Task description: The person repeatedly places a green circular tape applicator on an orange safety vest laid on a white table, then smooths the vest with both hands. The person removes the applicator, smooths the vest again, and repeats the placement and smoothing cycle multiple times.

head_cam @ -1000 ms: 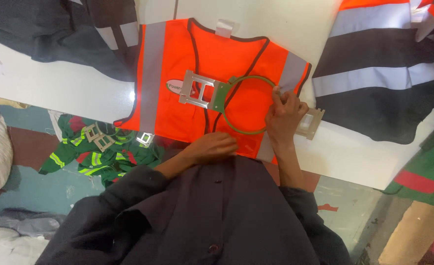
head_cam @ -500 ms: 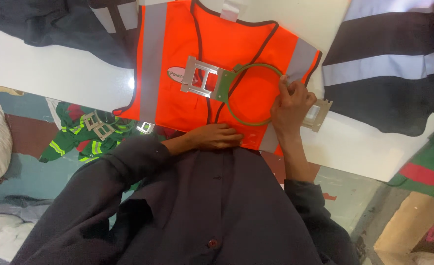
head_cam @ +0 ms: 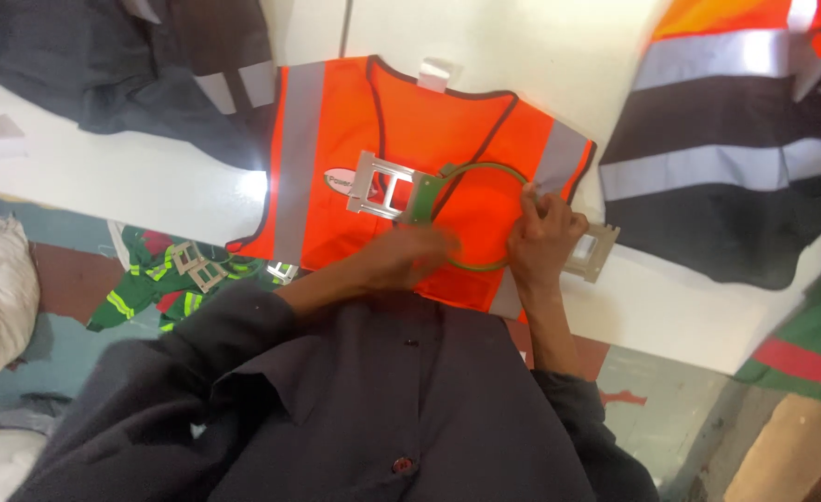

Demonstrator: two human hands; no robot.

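Hands: two; left hand (head_cam: 410, 256) blurred, flat on the vest, grip unclear; right hand (head_cam: 545, 237) presses the hoop rim, fingers curled.
Hoop: one green embroidery hoop (head_cam: 471, 216), metal brackets, on the vest's chest.
Vest: one orange safety vest (head_cam: 336, 158), grey stripes, flat on white table (head_cam: 104, 177).

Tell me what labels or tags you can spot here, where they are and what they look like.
Neck tag: small white rectangle at the collar of the orange vest.
Chest badge: white oval with red markings, on the vest beside the metal bracket of the green embroidery hoop.
No packages, signs or screens.
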